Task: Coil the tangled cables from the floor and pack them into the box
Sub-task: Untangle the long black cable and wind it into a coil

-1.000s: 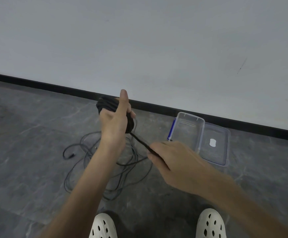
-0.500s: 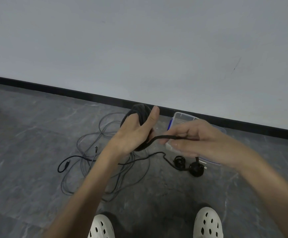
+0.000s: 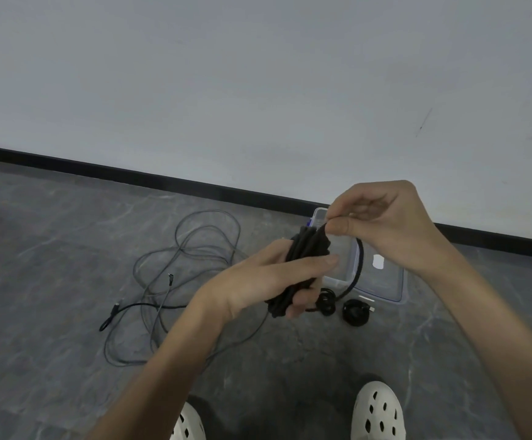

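Black cable coil [image 3: 309, 249]: held off the floor, in view overlapping the left end of the clear plastic box [image 3: 398, 281].

Left hand [image 3: 268, 281]: wrapped round the coil's bundled turns, with the thumb lying along the top and the fingers curled underneath.

Right hand [image 3: 385, 223]: raised over the box. Thumb and forefinger pinch the cable's free strand [image 3: 358, 268] at the coil's upper end. From there the strand arcs down across the box and runs back under the left hand.

Box: lies on the grey floor [image 3: 52, 249], near the black baseboard [image 3: 131, 176]. A white patch shows on it.

Two small wound black cables [image 3: 356, 312]: on the floor just in front of the box's near edge.

Tangled loose cables [image 3: 188, 268]: grey and black loops spread on the floor, well to the left of the box, with plug ends showing.

White perforated clogs [image 3: 377, 411]: well in front of the box, at the bottom edge of the view.
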Demonstrator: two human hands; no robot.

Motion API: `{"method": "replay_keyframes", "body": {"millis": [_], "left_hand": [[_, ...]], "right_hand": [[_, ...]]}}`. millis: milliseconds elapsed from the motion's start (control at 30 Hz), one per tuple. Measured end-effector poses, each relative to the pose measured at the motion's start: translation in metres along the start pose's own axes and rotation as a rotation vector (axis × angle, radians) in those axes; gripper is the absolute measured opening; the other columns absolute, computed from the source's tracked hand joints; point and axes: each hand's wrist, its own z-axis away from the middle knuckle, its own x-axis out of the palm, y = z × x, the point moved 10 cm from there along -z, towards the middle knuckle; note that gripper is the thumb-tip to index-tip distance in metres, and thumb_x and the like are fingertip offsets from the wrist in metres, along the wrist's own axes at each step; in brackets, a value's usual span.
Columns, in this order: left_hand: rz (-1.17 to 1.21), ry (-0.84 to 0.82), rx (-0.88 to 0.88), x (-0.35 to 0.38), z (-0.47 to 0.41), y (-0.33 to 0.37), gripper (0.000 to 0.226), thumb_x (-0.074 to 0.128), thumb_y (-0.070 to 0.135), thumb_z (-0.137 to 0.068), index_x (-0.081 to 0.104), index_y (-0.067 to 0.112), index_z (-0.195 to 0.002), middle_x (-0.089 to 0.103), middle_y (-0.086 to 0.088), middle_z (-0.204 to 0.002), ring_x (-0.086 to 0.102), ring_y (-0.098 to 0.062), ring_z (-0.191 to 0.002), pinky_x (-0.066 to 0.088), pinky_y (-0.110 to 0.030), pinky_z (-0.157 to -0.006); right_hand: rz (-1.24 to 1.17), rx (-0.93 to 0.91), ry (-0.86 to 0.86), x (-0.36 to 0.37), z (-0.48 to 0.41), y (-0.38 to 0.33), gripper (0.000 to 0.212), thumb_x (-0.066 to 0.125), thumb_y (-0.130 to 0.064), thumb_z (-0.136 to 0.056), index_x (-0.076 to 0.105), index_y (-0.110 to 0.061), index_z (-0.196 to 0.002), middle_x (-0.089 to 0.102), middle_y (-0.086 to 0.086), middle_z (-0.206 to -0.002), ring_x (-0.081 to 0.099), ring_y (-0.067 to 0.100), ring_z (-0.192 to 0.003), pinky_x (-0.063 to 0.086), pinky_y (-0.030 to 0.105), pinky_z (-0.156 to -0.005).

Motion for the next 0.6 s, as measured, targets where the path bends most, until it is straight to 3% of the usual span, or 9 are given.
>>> {"method": "replay_keyframes", "body": {"millis": [67, 133, 333, 467, 533, 600], "left_hand": [[0.035, -0.026, 0.022, 0.002, 0.001, 0.003, 0.047, 0.047, 0.035, -0.099, 0.046, -0.006, -0.077, 0.045, 0.006, -0.052, 0.044, -0.009, -0.042, 0.041, -0.018, -0.049], [0.095, -0.05, 0.053, 0.005, 0.003, 0.008, 0.039, 0.046, 0.037, -0.099, 0.046, 0.003, -0.079, 0.044, 0.006, -0.052, 0.044, -0.008, -0.042, 0.041, -0.017, -0.049], [0.307, -0.049, 0.18, -0.003, 0.006, 0.021, 0.034, 0.042, 0.029, -0.096, 0.041, 0.002, -0.077, 0.043, 0.009, -0.053, 0.043, -0.005, -0.043, 0.041, -0.014, -0.052], [0.459, 0.021, 0.242, -0.019, 0.007, 0.027, 0.025, 0.047, 0.033, -0.094, 0.043, 0.017, -0.076, 0.044, 0.012, -0.052, 0.044, -0.004, -0.044, 0.041, -0.015, -0.051], [0.499, 0.092, 0.275, -0.03, 0.007, 0.027, 0.024, 0.049, 0.033, -0.092, 0.044, 0.019, -0.074, 0.044, 0.012, -0.052, 0.043, -0.004, -0.043, 0.042, -0.015, -0.052], [0.545, 0.142, 0.299, -0.037, 0.008, 0.028, 0.023, 0.049, 0.033, -0.091, 0.046, 0.019, -0.073, 0.043, 0.012, -0.051, 0.043, -0.004, -0.042, 0.042, -0.015, -0.052]], "right_hand": [[-0.013, 0.02, -0.018, 0.001, -0.001, 0.005, 0.014, 0.076, -0.017, -0.069, 0.072, -0.008, -0.078, 0.072, 0.001, -0.076, 0.069, 0.014, -0.076, 0.056, 0.025, -0.078], [-0.032, 0.04, -0.006, 0.003, -0.002, 0.011, 0.014, 0.072, -0.017, -0.073, 0.071, -0.005, -0.082, 0.072, 0.0, -0.077, 0.068, 0.013, -0.079, 0.055, 0.026, -0.08], [-0.095, 0.127, 0.021, 0.021, -0.006, 0.031, 0.021, 0.05, -0.002, -0.096, 0.069, -0.005, -0.105, 0.072, 0.008, -0.089, 0.069, 0.013, -0.083, 0.055, 0.022, -0.073], [0.109, 0.127, 0.027, 0.03, -0.005, 0.039, 0.026, 0.049, 0.002, -0.097, 0.07, -0.012, -0.104, 0.071, 0.015, -0.085, 0.068, 0.031, -0.079, 0.056, 0.042, -0.072], [0.243, 0.096, 0.01, 0.04, -0.004, 0.037, 0.03, 0.047, 0.001, -0.098, 0.069, -0.019, -0.104, 0.07, 0.008, -0.08, 0.066, 0.025, -0.073, 0.053, 0.042, -0.071], [0.299, 0.057, 0.022, 0.045, -0.003, 0.031, 0.031, 0.046, -0.005, -0.098, 0.064, -0.03, -0.097, 0.064, -0.007, -0.067, 0.059, 0.009, -0.061, 0.051, 0.032, -0.062]]}}
